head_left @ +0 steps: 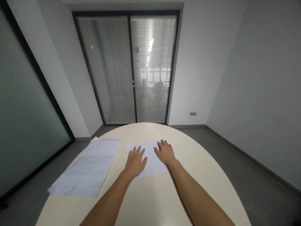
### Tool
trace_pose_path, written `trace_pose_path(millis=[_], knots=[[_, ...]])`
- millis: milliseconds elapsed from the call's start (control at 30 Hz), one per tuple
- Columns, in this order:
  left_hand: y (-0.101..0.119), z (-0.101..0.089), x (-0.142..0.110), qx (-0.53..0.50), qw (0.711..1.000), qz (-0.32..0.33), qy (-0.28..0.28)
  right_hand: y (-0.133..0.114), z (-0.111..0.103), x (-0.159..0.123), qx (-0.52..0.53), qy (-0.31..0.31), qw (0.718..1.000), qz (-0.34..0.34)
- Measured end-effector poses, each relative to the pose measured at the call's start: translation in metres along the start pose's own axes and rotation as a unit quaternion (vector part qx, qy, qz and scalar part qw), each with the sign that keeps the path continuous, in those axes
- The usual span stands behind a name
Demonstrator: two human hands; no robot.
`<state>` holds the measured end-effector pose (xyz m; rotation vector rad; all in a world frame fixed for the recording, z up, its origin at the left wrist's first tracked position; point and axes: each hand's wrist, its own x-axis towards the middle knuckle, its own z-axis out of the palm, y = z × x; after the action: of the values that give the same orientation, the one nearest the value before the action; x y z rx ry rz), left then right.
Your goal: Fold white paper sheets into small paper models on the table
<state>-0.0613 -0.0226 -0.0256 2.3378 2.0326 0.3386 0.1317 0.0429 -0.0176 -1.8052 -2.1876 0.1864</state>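
A white sheet of paper [151,158] lies flat near the middle of the round table. On its left side rests my left hand [135,161], palm down with the fingers spread. My right hand [166,152] lies on the sheet's right side, its fingers apart and slightly bent. Parts of the sheet's left and right edges are hidden under my hands and wrists. Neither hand grips anything. Farther left, larger creased white paper [87,171] lies on the table, with one corner reaching past the table's edge.
The round cream table [150,201] has a curved edge on both sides. Beyond it stands a glass double door [150,103] with blinds. A dark-framed glass panel [30,110] is at the left, and a plain wall [263,94] at the right.
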Motion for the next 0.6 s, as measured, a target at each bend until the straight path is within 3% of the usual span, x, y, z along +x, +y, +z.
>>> trace_pose_path(millis=[100, 167, 333, 433, 600], knots=[[0.002, 0.002, -0.001, 0.010, 1.000, -0.008, 0.000, -0.009, -0.005, -0.008, -0.003, 0.058, 0.998, -0.036], [0.002, 0.002, -0.001, 0.018, 1.000, -0.017, 0.007, -0.025, -0.003, -0.018, 0.020, 0.063, 0.994, -0.089], [0.001, 0.000, -0.002, 0.025, 0.999, -0.031, 0.005, -0.059, 0.012, -0.038, 0.042, -0.031, 0.992, -0.113], [-0.004, -0.001, -0.001, 0.023, 0.999, -0.028, 0.008, -0.046, 0.014, -0.030, 0.025, -0.050, 0.995, -0.086], [-0.013, -0.001, 0.002, 0.017, 1.000, -0.021, 0.013, 0.005, 0.003, -0.008, -0.012, -0.036, 0.999, 0.035]])
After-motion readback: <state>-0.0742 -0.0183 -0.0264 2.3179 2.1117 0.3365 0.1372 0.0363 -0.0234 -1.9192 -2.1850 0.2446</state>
